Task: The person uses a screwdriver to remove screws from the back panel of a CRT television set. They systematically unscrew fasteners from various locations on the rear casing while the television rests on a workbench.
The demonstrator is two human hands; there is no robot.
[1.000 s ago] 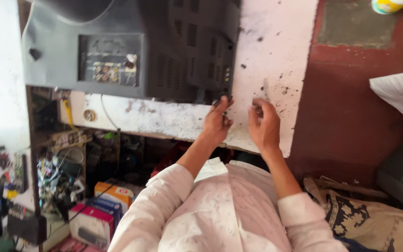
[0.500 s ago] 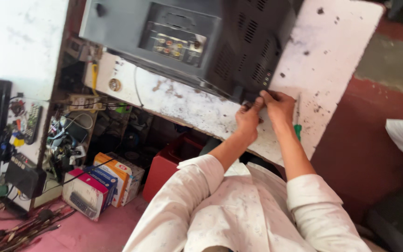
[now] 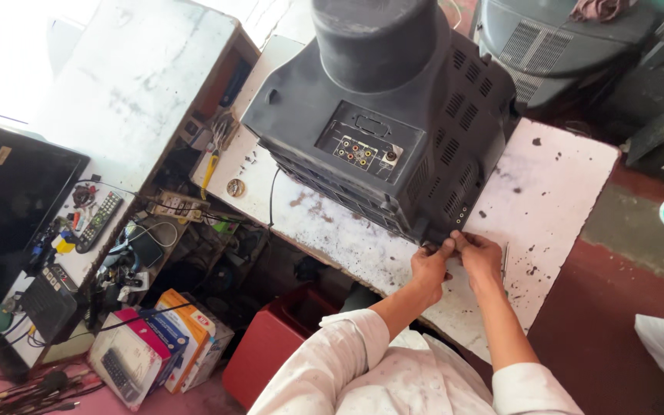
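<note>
Both hands are working at the lower rear corner of the dark television set (image 3: pixel 393 131), which is sitting face-down near the front edge of the white stained surface (image 3: pixel 555 177). The left hand (image 3: pixel 430 265) and right hand (image 3: pixel 479 257) are pinching closed on something small there, too small to identify. Judging by this, a fastener is being handled; any next move is calling for a fine fingertip grip.
</note>
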